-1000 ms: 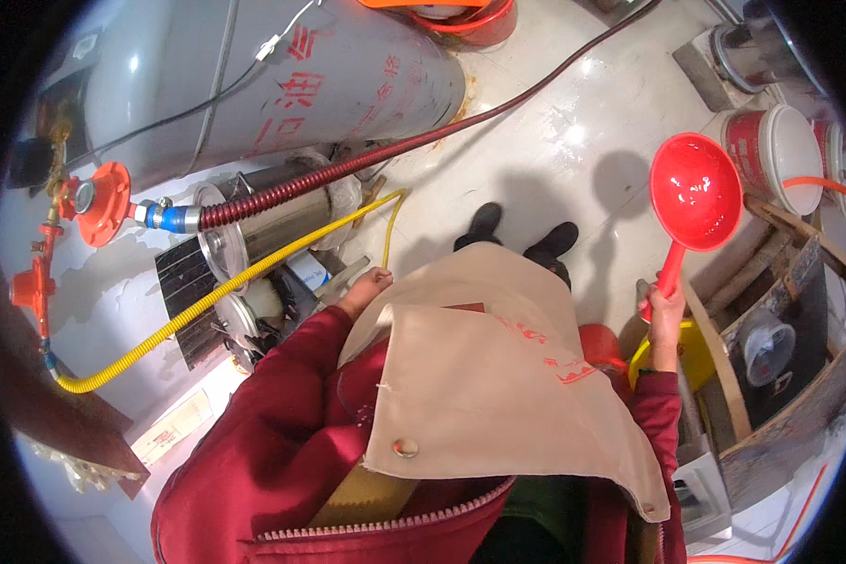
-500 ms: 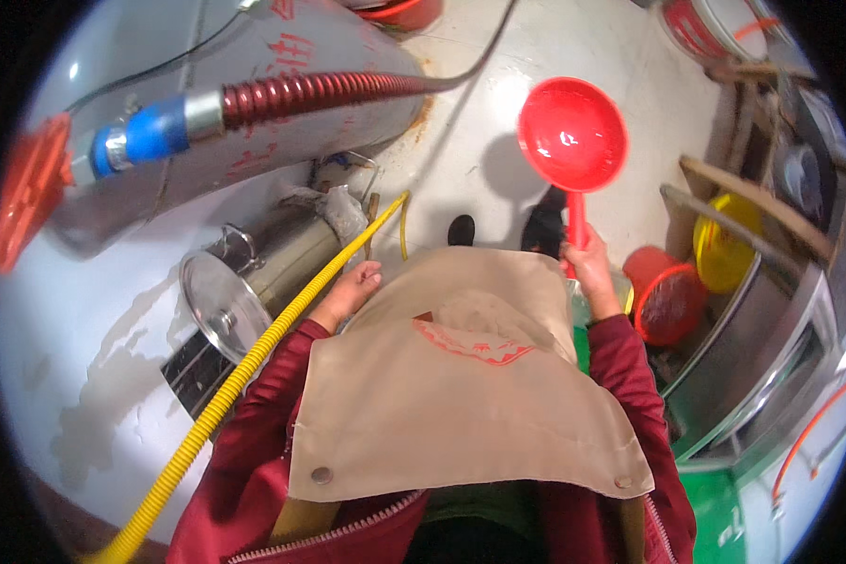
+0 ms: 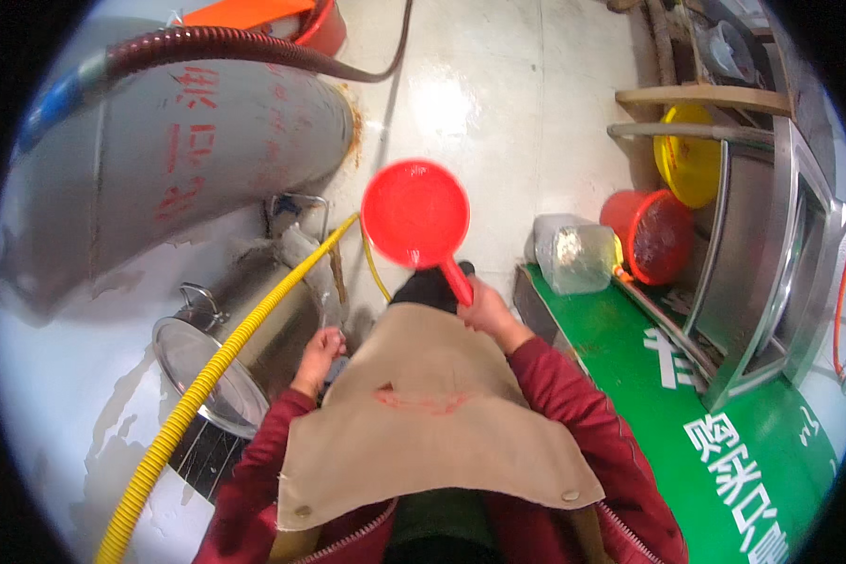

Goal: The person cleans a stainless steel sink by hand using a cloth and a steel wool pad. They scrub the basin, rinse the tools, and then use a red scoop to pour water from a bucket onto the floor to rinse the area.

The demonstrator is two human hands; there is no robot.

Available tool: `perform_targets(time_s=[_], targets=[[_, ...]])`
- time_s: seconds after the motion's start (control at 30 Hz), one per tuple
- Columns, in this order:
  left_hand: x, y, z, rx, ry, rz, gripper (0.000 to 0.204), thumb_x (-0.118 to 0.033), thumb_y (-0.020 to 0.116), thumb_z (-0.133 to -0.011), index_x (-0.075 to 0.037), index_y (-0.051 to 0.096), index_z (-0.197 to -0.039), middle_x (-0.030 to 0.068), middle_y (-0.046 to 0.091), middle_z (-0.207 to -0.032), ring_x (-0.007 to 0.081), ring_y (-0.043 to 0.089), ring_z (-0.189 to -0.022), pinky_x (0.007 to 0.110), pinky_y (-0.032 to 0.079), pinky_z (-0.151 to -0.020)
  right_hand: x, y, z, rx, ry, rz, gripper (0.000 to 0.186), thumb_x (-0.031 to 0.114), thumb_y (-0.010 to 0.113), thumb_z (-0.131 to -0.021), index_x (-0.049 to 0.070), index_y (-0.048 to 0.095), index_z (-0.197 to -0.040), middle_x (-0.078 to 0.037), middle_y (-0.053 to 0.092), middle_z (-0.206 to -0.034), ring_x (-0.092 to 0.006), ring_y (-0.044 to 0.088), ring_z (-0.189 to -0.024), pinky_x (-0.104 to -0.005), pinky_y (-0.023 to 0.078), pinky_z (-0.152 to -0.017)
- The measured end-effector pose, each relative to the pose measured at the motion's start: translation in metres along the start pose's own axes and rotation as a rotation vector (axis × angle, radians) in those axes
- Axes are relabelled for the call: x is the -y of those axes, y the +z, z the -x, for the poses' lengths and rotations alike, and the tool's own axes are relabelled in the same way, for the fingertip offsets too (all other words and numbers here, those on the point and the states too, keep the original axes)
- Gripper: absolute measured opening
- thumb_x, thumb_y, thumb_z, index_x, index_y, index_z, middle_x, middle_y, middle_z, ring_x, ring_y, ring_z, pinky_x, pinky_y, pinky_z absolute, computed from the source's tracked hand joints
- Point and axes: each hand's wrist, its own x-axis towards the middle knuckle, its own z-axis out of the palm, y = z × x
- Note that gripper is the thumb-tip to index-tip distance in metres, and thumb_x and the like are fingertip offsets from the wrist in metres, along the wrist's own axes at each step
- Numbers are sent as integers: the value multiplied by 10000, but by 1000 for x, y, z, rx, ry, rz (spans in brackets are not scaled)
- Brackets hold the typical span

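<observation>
My right hand (image 3: 491, 312) is closed around the handle of a red plastic water dipper (image 3: 415, 209), held out in front of me above the floor, its round bowl turned up. Shiny spots show inside the bowl. To the left, my left hand (image 3: 320, 357) is loosely curled beside the beige apron (image 3: 442, 414), and I see nothing in its fingers. Just beyond that hand hangs a crumpled clear plastic bag (image 3: 315, 273). A yellow corrugated hose (image 3: 218, 365) runs past it on the left, crossing in front of a steel pot (image 3: 263, 310) with a lid.
A large grey cylinder tank (image 3: 226, 141) with a dark red hose (image 3: 216, 42) fills the upper left. On the right stand a clear plastic container (image 3: 573, 256), a red bucket (image 3: 644, 240), a yellow basin (image 3: 688, 160) and a metal-framed cabinet (image 3: 752, 244). A green board (image 3: 620, 362) lies below them.
My right hand has brought the dipper left and nearer to me. My view has shifted right, showing more of the green board and the clear container. My left hand stays near the apron.
</observation>
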Motion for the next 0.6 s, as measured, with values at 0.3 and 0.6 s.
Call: perform_targets(time_s=[0.3, 0.6], targets=[[106, -23, 63, 85, -120, -80, 184, -244, 474, -950, -67, 509, -914, -18, 503, -764, 88, 462, -679, 236, 403, -629, -124, 77, -47, 79, 45, 142, 359, 160, 666, -691, 8, 522, -982, -157, 618, -745, -269, 630, -624, -375, 486, -556], [113, -34, 27, -187, -245, -46, 307, -164, 511, -931, -13, 456, -1192, 99, 591, -1045, 165, 582, -883, 284, 483, -783, -221, 104, -259, 101, 145, -616, 97, 79, 595, -722, -2, 599, -669, -97, 586, -577, -201, 580, -482, -322, 470, -466]])
